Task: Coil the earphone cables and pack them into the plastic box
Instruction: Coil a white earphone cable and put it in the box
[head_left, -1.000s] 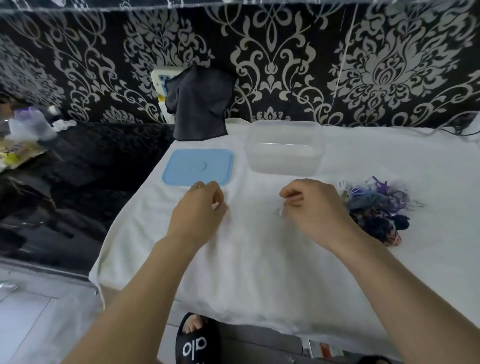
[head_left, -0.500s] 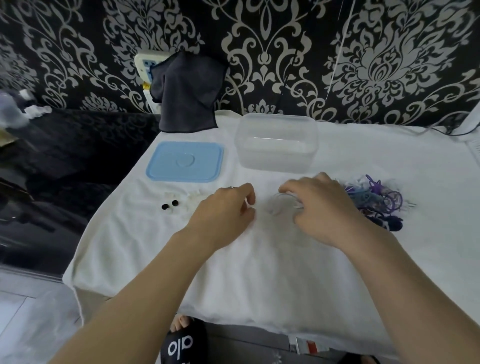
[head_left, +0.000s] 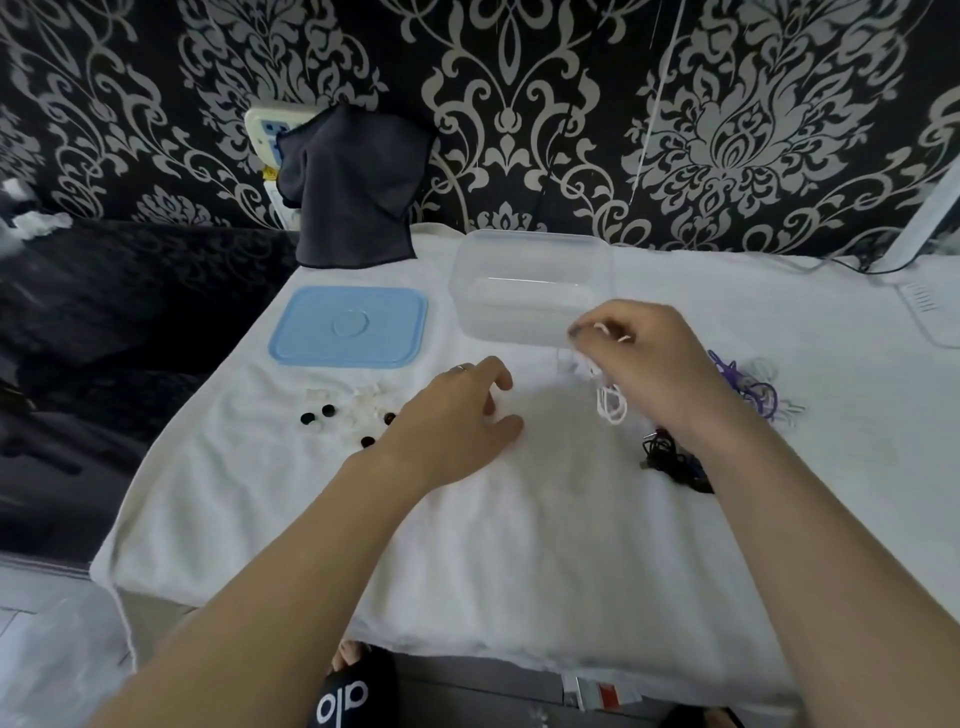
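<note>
A white towel (head_left: 519, 545) covers the surface. A dark cloth (head_left: 358, 192) hangs against the patterned wallpaper (head_left: 727, 104), draped over a white panel (head_left: 262, 127). Small black ear tips (head_left: 317, 415) lie scattered on the towel. A black slipper (head_left: 348, 696) shows on the floor below.

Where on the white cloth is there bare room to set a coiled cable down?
The near stretch of the white cloth between the two forearms is bare, and so is the strip beyond the cable pile. It is crowded by the ear tips below the blue lid and around the right hand.
</note>
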